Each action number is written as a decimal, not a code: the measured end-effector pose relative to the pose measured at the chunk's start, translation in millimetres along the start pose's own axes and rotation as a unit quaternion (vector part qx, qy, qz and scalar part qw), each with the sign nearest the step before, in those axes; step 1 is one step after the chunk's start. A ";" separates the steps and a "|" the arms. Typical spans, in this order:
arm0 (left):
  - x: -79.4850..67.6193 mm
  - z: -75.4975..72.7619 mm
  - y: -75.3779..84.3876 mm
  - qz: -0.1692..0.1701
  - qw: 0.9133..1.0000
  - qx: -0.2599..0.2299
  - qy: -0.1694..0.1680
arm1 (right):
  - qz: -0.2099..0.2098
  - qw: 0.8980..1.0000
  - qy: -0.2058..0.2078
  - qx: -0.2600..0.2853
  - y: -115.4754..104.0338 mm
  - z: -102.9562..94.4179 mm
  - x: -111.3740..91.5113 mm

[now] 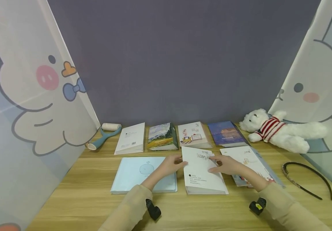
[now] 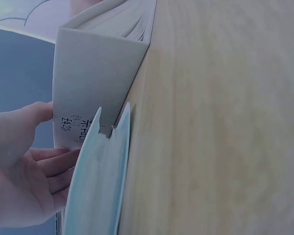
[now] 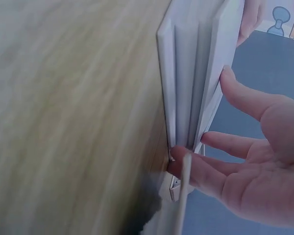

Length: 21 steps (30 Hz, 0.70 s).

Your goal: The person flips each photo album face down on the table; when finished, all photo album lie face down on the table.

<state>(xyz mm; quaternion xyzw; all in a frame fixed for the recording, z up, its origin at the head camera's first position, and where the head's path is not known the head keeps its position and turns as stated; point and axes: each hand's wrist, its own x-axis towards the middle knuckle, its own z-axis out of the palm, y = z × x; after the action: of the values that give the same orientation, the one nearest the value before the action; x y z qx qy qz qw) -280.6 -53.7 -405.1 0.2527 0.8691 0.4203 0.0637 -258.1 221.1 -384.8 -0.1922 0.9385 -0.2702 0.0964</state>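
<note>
In the head view a thick white hardcover book (image 1: 197,173) lies closed on the wooden table, dark lettering on its cover. My left hand (image 1: 170,165) holds its spine side, thumb on the cover edge and fingers against the spine (image 2: 95,73). From the other side, my right hand (image 1: 225,163) grips the book, its thumb on the cover and lower fingers at the page side (image 3: 186,93). A light-blue book with a whale drawing (image 1: 145,168) lies under my left wrist. Beneath my right forearm is a white illustrated book (image 1: 238,157) over a bluish one.
Along the back lie a white book (image 1: 131,138), a landscape-cover book (image 1: 161,136), an illustrated white one (image 1: 192,134) and a blue one (image 1: 225,133). A blue-handled lint roller (image 1: 105,136) is at left, a white teddy bear (image 1: 281,130) and headband (image 1: 304,179) at right.
</note>
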 end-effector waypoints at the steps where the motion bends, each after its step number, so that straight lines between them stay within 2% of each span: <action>1: -0.4 -0.3 -1.0 0.004 1.000 0.000 -0.004 | 0.004 1.000 0.000 -0.002 -1.4 0.7 0.5; 6: -3.2 -2.6 -3.5 0.010 1.000 0.001 -0.015 | 0.013 1.000 -0.002 -0.005 -5.7 3.9 4.8; 15: -0.9 -4.6 -5.2 -0.014 0.999 0.001 -0.034 | 0.022 1.000 -0.009 -0.019 -10.6 3.4 8.7; 21: -0.7 -5.2 -4.4 -0.012 0.999 0.003 -0.048 | 0.027 0.999 -0.005 -0.016 -11.1 2.6 7.6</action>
<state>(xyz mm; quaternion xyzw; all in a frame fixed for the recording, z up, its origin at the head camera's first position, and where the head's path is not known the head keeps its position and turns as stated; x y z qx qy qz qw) -283.4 -60.0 -405.2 0.2623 0.8694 0.4042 0.1094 -260.9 208.1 -381.6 -0.1699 0.9470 -0.2514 0.1053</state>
